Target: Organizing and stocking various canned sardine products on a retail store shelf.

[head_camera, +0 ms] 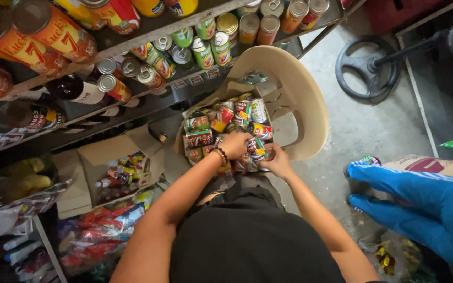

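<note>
Under both hands lies a cardboard box [192,112] of tins [197,139] on a beige plastic chair [305,99]; left hand [235,144] curls over a tin, right hand [276,161] grips another [258,149]. Beyond them, shelves [148,34] carry more cans.

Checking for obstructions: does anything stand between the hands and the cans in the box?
Nothing visible does. The left hand and right hand already rest on the cans in the open box on the chair.

Bare arms, no sleeves showing; a black top; a dark beaded bracelet [220,154] on the left wrist, nothing on the right.
</note>
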